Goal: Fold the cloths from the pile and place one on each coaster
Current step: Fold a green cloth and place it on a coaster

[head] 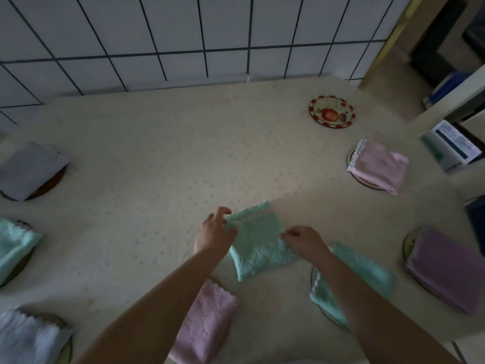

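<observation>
Head view: folded mint cloth [258, 243] being pinched at both sides by left hand [214, 233] and right hand [304, 241] fingers; folds are being risked springing open during carriage to the bare coaster [331, 111].

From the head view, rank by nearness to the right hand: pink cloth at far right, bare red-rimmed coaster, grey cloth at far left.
From the right hand:
1. Pink cloth, up and to the right.
2. Red-rimmed coaster, bare, toward the wall.
3. Grey cloth, across at the left edge.

- You have eight folded cloths on the table: three green [258, 245], three pink or purple [378, 165], one grey [30, 170], one white [29, 337].
- You see one bare coaster [332, 111]; six more peek out under cloths.
- Two hands.
</observation>
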